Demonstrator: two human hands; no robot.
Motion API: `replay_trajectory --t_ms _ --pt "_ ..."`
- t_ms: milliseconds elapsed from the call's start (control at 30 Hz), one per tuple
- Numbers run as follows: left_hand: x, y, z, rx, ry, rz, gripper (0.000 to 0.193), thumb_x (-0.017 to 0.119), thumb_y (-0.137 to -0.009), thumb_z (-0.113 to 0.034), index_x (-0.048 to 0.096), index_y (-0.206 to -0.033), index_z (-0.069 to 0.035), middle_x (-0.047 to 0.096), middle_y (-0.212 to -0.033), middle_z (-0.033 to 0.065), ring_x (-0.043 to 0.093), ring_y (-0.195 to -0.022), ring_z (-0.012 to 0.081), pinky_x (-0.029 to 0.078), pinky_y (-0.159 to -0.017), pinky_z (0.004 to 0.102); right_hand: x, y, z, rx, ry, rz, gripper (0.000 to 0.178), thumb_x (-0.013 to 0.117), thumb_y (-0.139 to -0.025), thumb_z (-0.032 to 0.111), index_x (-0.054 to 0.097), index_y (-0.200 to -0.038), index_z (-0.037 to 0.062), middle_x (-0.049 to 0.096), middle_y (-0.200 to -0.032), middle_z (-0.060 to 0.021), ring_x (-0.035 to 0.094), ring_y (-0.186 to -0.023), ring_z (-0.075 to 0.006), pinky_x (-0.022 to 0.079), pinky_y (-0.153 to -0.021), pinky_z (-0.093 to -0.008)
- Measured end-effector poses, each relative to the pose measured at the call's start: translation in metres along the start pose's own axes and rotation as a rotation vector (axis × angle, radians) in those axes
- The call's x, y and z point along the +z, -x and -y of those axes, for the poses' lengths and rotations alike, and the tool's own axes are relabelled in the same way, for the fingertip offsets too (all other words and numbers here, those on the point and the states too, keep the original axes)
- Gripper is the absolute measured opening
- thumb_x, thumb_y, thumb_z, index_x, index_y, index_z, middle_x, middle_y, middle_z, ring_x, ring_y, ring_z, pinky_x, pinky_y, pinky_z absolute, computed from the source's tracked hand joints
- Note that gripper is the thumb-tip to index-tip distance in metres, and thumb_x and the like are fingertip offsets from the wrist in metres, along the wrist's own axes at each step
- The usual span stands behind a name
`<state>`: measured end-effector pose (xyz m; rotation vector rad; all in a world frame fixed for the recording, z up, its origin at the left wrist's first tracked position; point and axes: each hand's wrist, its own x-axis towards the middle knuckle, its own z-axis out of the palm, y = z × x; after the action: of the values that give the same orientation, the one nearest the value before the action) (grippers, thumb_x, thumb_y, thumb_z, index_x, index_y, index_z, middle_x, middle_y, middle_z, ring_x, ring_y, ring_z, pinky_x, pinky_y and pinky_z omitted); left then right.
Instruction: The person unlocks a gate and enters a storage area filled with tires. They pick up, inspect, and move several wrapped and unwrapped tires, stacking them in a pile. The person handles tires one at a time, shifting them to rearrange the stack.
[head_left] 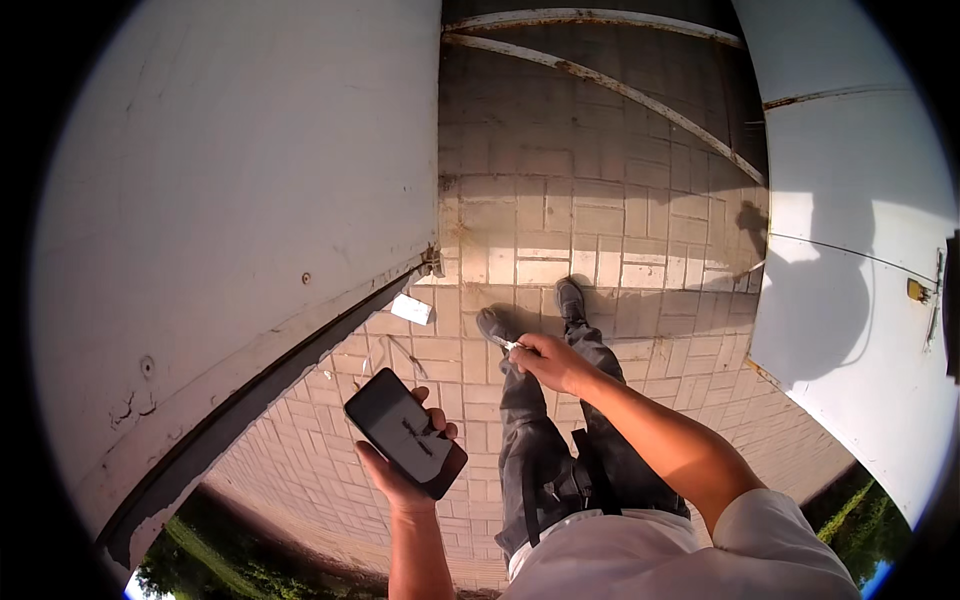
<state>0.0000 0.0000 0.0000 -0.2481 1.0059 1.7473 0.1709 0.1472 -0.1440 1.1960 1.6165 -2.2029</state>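
My left hand (400, 485) is closed around a dark smartphone (405, 430), its screen facing up, with fingers wrapped over the right edge and the thumb along the left. The screen shows a greyish picture with a dark shape. In front of me, above my shoes, my right hand (545, 362) is closed. A small pale, thin object (505, 343) sticks out between its thumb and fingers; its kind is too small to tell.
A large white wall panel (250, 150) stands at my left. On the right is a white metal door (850, 230) with a brass-coloured padlock (917, 291). Rusty white bars (610, 85) cross ahead. A white rectangular piece (411, 308) lies on the brick paving (500, 240).
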Motion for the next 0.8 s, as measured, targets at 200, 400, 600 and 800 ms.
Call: replay_trajectory --t_ms 200,400,600,800 --pt "-0.041 -0.075 0.008 -0.033 -0.177 0.016 0.086 0.072 -0.068 -0.028 0.032 -0.143 -0.023 0.056 -0.114 0.0142 0.058 -0.093 0.0284 0.046 -0.089 0.0455 0.0 -0.101 -0.031 -0.072 0.047 -0.146 0.031 0.054 -0.093 0.029 0.061 -0.089 -0.0006 0.064 -0.076 -0.0138 0.06 -0.068 -0.0264 0.047 -0.067 -0.0356" --pt "-0.081 -0.126 0.023 -0.09 -0.124 0.065 0.072 0.07 -0.071 -0.026 0.041 -0.136 -0.023 0.051 -0.119 0.0139 0.058 -0.098 0.0348 0.049 -0.09 0.0597 0.011 -0.178 -0.058 0.059 -0.566 -0.125 0.028 0.054 -0.093 0.03 0.06 -0.095 0.0026 0.064 -0.088 -0.0056 0.056 -0.065 -0.0165 0.046 -0.058 -0.0307" --pt "-0.098 -0.156 0.052 -0.073 -0.141 0.036 0.041 0.066 -0.08 -0.037 0.051 -0.113 -0.016 0.051 -0.119 0.0131 0.057 -0.098 0.032 0.053 -0.081 0.0522 0.037 -0.245 -0.056 0.271 -1.333 0.083 0.022 0.05 -0.094 0.025 0.056 -0.093 0.0037 0.055 -0.076 -0.0055 0.054 -0.059 -0.0206 0.044 -0.054 -0.035" --pt "-0.115 -0.192 0.071 -0.078 -0.26 -0.195 0.02 0.055 -0.087 -0.028 0.053 -0.101 -0.013 0.056 -0.109 0.0094 0.059 -0.097 0.0266 0.05 -0.086 0.0476 0.015 -0.232 -0.061 0.123 -1.33 0.1 0.025 0.049 -0.096 0.028 0.056 -0.095 0.0036 0.057 -0.083 -0.0072 0.048 -0.054 -0.0151 0.039 -0.052 -0.0309"
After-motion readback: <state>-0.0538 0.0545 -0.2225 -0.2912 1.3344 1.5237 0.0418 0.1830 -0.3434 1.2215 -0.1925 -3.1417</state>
